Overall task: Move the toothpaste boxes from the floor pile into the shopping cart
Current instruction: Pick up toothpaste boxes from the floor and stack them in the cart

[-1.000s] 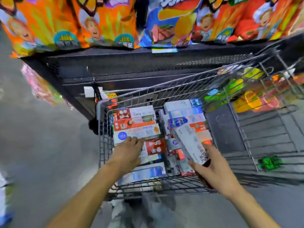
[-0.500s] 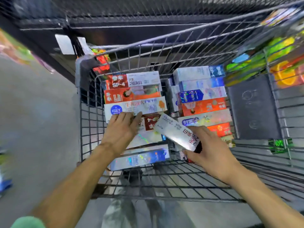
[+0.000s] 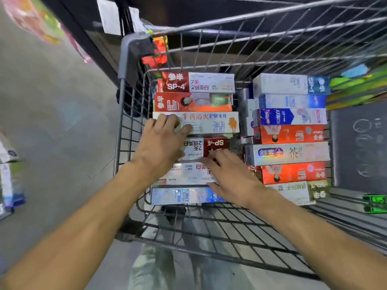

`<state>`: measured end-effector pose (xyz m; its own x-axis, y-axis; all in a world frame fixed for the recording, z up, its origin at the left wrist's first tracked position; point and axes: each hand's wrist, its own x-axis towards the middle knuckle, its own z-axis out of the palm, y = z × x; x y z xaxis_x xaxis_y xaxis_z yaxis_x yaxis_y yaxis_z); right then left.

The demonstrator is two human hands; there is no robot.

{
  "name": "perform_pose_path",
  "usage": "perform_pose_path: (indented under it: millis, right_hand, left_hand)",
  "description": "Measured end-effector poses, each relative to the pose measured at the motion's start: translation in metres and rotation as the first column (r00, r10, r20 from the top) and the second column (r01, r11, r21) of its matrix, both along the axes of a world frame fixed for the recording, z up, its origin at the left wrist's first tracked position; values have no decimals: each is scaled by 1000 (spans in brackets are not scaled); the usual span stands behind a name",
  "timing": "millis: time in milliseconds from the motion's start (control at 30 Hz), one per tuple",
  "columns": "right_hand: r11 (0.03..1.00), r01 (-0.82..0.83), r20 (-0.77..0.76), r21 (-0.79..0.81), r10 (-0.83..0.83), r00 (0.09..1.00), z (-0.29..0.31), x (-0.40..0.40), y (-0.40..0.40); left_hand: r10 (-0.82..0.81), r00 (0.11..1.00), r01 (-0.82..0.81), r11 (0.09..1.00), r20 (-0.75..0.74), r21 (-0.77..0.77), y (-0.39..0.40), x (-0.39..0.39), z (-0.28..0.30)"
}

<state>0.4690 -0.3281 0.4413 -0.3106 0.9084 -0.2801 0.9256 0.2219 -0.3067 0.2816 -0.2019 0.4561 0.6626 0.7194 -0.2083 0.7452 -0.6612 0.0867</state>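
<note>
The toothpaste boxes lie flat in two rows inside the shopping cart (image 3: pixel 129 59), side by side on its wire floor. In the left row, my right hand (image 3: pixel 232 176) lies on a white box (image 3: pixel 186 174) with red writing, fingers stretched out flat across its top, pressing rather than gripping. My left hand (image 3: pixel 161 143) sits just above it, fingers spread loosely over the near end of a pale box (image 3: pixel 209 122) with an orange animal on it, palm covering part of a red-and-white box (image 3: pixel 205 146). Neither hand is wrapped around anything. A shiny blue box (image 3: pixel 182 195) ends the left row nearest me. The right row (image 3: pixel 291 135) runs white, blue, red, silver, red again, stacked edge to edge and touching. Outward now: a dark panel (image 3: pixel 360 147) stands at the cart's right side, grey floor (image 3: pixel 52 122) spreads to the left, and blurred boxes (image 3: pixel 8 174) sit at the far left edge.
</note>
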Motion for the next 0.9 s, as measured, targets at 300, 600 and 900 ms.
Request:
perform_pose_path:
  millis: [300,600,900]
  right_hand:
    - [983,7,45,185,-15,999,-18,-18,13]
    - [996,43,45,79,-47,998,-15,-23,18]
    - [985,108,90,-136,-97,991,68,-28,39]
  left_hand:
    - [-48,998,49,998,-38,28,8,-8,9]
    - [-189,982,187,967,-3,173,-7,-61,56]
    - [108,991,-112,993,-75,-47,-18,-66,72]
